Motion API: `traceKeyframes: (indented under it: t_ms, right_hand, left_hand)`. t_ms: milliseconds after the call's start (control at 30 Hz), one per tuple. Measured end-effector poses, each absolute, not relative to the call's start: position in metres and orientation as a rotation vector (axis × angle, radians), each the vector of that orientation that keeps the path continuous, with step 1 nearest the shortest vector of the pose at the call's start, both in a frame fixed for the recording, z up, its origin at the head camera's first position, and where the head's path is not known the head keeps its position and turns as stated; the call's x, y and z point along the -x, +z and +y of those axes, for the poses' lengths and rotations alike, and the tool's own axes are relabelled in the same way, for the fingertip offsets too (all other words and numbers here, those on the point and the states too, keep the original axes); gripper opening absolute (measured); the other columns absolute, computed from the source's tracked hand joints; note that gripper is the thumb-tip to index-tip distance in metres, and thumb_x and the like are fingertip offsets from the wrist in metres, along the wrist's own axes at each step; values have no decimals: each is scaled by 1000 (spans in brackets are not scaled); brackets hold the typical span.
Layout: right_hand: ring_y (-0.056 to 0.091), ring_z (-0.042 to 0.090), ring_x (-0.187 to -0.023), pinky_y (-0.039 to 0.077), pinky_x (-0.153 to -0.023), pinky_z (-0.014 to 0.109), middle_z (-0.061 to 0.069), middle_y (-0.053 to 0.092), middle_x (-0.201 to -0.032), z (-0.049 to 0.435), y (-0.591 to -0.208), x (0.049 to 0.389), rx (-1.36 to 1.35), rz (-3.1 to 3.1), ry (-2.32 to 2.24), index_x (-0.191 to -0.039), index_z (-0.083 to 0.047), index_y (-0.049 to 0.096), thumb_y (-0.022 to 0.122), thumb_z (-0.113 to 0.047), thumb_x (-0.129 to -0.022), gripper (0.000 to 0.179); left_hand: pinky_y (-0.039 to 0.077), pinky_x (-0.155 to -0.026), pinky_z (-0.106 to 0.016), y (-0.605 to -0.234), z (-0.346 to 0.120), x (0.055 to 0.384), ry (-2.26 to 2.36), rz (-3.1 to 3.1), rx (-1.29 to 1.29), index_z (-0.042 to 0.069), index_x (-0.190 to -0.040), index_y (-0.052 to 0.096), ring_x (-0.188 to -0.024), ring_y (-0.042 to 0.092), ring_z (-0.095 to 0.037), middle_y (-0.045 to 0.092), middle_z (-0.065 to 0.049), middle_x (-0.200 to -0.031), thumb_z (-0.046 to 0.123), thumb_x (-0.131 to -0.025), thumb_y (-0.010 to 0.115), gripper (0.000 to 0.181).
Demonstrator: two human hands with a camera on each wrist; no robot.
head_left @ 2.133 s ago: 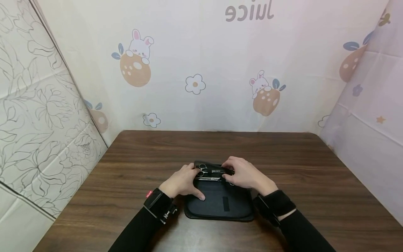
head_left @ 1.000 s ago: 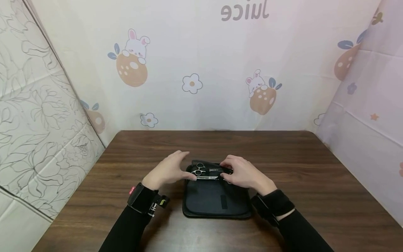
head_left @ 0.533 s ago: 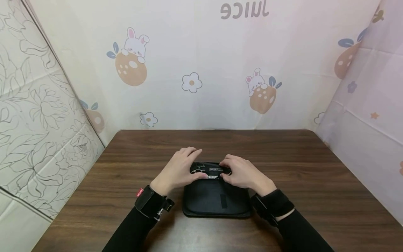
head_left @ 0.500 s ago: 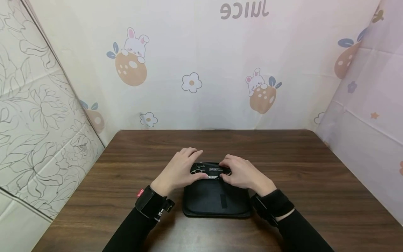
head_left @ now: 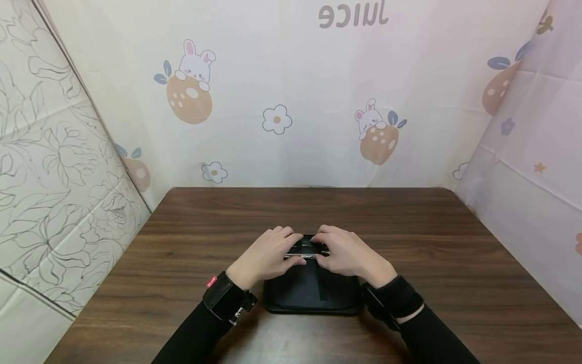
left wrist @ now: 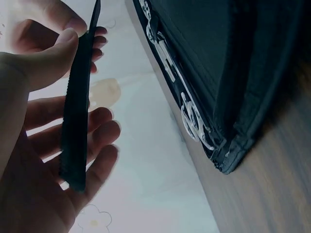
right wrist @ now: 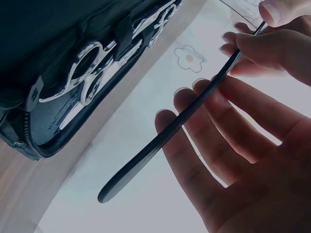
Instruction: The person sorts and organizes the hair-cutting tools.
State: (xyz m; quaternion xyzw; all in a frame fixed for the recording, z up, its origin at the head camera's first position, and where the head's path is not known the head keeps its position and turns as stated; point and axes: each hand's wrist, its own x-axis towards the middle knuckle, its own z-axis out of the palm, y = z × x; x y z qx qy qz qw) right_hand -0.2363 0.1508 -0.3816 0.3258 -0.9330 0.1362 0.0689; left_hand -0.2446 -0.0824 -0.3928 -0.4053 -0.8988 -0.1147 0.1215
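A black zip case (head_left: 313,293) lies open on the table in the head view. Scissors (right wrist: 80,70) with silver finger loops are strapped along its far part. Over that end both hands come close together on a thin black comb (left wrist: 75,121), whose teeth show along one edge in the left wrist view. My left hand (head_left: 265,255) pinches the comb between thumb and fingers. The right hand (head_left: 350,255) also holds it, thumb on one face and fingers behind, with its rounded end sticking out past the fingers in the right wrist view. The hands partly hide comb and scissors from above.
Dark brown wooden table (head_left: 204,212) around the case. Behind it hangs a pale curtain (head_left: 282,76) with rabbit and fruit prints; a flower-lined panel (head_left: 68,162) stands to the left. Black wrist straps with camera mounts sit on both arms.
My left hand first lifted off the case to the left, then came back rightward and down onto the comb. The right hand, which held it throughout, shifted slightly left.
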Motion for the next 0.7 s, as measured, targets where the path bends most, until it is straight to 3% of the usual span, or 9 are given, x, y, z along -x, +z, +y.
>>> traceKeyframes:
  t_ms: [467,700]
  right_hand:
    - [52,10,-78,45,-62,24,-2,59,-101,147,-380,233,-1048,-2790,408,-116,-7,73,76,-19,-90,29]
    - [52,10,-78,45,-63,24,-1,60,-101,146,-378,230,-1041,-2796,433,-115,-7,74,76,-18,-90,28]
  left_hand:
    - [50,-77,-30,-397,-80,245,-620,-2674,1214,8,-125,67,-86,56,-12,62,-2,-107,35,-94,75,41]
    - [52,-82,-32,-398,-80,245,-647,-2673,1188,8,-121,68,-91,62,-15,64,-3,-111,32,-95,74,35]
